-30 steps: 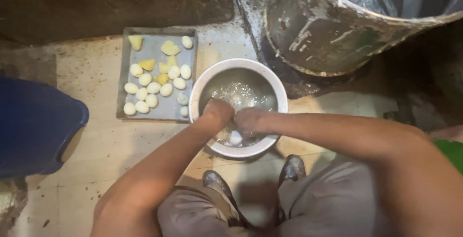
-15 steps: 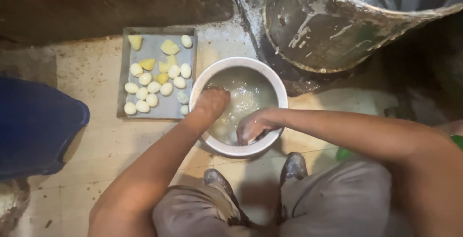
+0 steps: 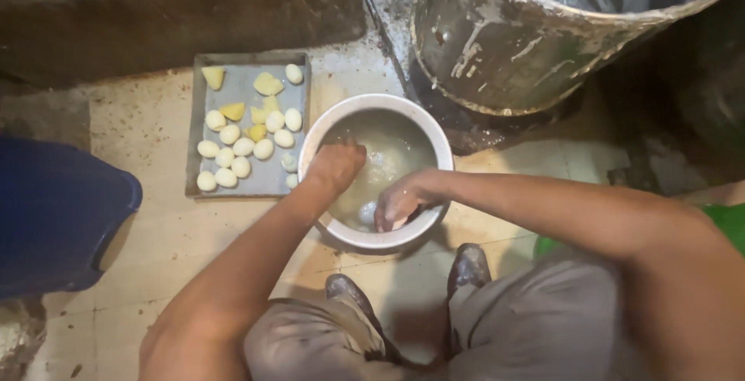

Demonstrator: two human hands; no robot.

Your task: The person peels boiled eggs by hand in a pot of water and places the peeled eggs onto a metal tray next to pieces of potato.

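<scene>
A round white basin (image 3: 434, 136) of cloudy water stands on the floor between my feet. My left hand (image 3: 335, 165) reaches in over its left rim, with the fingertips dipped under the water and hidden. Over the near rim, my right hand (image 3: 402, 199) is curled around a pale round piece (image 3: 366, 213) at the water's surface. Left of the basin lies a grey tray (image 3: 194, 187) holding several peeled pale round pieces (image 3: 243, 147) and a few yellow cut chunks (image 3: 268, 84).
A large paint-stained metal drum (image 3: 528, 47) stands behind the basin at the right. A blue plastic container (image 3: 54, 218) sits at the left edge. My two dark shoes (image 3: 469, 264) rest on the tiled floor just below the basin. A dark wall runs along the top left.
My left hand has moved from the near rim up to the left side of the basin and dipped into the water. My right hand has stayed at the near rim.
</scene>
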